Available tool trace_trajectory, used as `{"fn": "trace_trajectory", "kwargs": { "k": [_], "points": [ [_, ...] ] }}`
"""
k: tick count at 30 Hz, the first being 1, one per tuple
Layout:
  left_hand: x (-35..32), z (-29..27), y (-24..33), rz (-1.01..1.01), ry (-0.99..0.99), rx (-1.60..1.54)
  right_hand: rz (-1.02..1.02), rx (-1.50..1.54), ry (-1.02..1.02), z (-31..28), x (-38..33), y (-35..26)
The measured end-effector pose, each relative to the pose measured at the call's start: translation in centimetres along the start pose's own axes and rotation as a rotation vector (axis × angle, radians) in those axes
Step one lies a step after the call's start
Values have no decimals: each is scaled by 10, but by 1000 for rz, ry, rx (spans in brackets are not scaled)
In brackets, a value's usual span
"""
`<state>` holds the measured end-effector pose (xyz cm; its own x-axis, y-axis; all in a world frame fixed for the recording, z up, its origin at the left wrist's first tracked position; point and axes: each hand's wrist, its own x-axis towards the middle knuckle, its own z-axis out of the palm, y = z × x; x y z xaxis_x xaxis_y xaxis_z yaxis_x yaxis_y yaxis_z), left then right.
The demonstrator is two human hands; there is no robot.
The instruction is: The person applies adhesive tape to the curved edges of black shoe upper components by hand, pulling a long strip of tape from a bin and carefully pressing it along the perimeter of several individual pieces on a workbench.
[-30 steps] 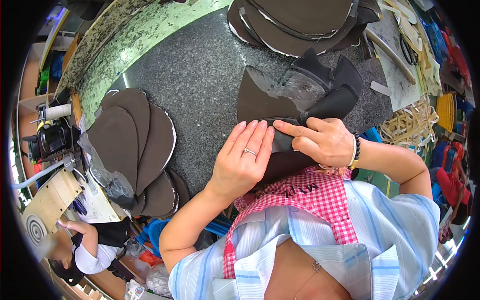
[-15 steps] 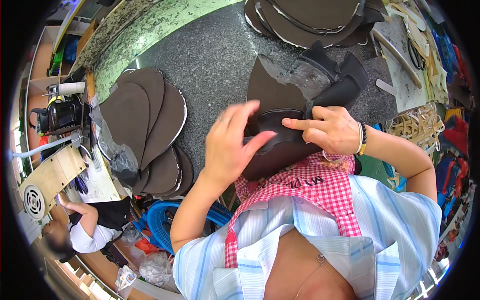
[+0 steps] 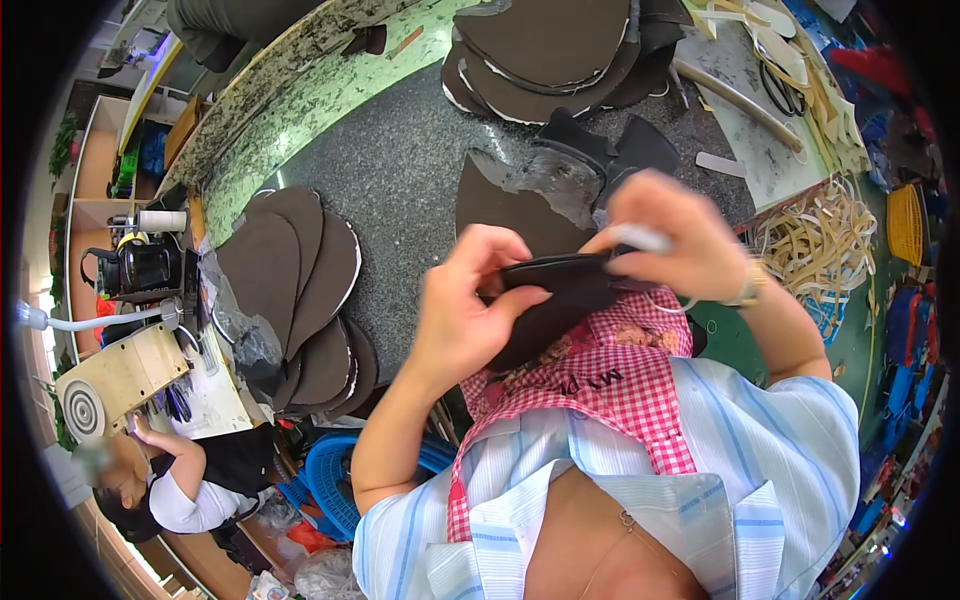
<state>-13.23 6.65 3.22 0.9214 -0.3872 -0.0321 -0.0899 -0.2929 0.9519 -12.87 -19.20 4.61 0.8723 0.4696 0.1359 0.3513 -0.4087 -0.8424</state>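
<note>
1. The left hand (image 3: 468, 305) is nearly closed, thumb and fingers pinching the left end of the dark piece (image 3: 560, 288).
2. The right hand (image 3: 690, 240) is at the piece's right end, fingers bent; blur hides how firmly it grips, and what the whitish patch there is.
3. The piece is between the hands, before the apron (image 3: 640, 400). Its upper edge looks doubled; steady, even tension should keep that edge smooth.
4. Beyond, a brown panel (image 3: 500, 205) lies on the worktop (image 3: 400, 150); keeping the piece clear of it should prevent snagging.
5. Stacked panels (image 3: 258, 265) lie leftward.
</note>
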Motion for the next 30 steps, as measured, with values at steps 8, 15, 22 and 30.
{"fn": "trace_trajectory", "kwargs": {
  "k": [8,15,22,30],
  "points": [
    [56,-123,20,136,605,576,253,363,142,-59,-56,27],
    [109,19,-22,709,-99,731,310,211,-78,-38,-29,13],
    [78,26,25,647,-160,407,116,548,-248,-73,-55,10],
    [66,58,6,163,35,343,10,30,-106,-32,3,18]
  ]
}}
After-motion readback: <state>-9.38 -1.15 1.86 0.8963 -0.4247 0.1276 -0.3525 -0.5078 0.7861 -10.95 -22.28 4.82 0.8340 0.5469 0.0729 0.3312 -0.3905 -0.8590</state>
